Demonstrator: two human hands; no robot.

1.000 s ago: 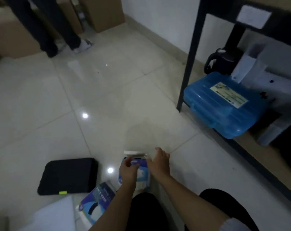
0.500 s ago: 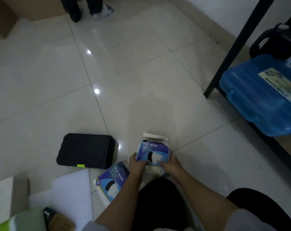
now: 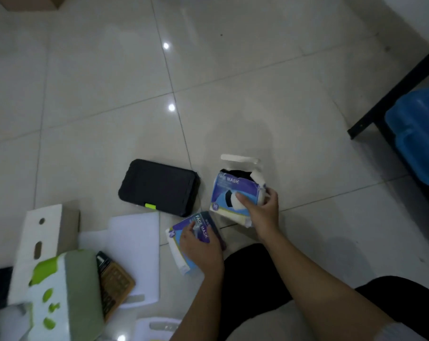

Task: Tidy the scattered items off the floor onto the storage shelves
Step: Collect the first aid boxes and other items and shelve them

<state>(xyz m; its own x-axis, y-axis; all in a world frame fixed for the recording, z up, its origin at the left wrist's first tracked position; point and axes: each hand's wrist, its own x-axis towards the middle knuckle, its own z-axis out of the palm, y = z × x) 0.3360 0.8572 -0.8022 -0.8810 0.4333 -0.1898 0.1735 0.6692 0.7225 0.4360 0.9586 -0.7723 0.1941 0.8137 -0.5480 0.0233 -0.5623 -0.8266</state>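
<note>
Two blue-and-white face mask boxes are low on the tiled floor in front of my knees. My right hand (image 3: 261, 210) grips the open face mask box (image 3: 229, 190), whose top flap stands up and shows black masks inside. My left hand (image 3: 200, 247) rests on the second face mask box (image 3: 198, 230), which lies flat, fingers curled over its top. A black case (image 3: 159, 187) with a green tab lies just left of them. The storage shelf's black leg (image 3: 390, 92) is at the right edge.
A blue plastic case (image 3: 420, 134) sits on the shelf's bottom level at right. At lower left lie a white sheet (image 3: 134, 242), a white box with slots (image 3: 43, 237), a green-and-white carton (image 3: 68, 296) and a tan calculator (image 3: 115, 286).
My left hand let go of the open box and moved down-left onto the second box. The right hand keeps hold of the open box. The view tilted further down to the floor.
</note>
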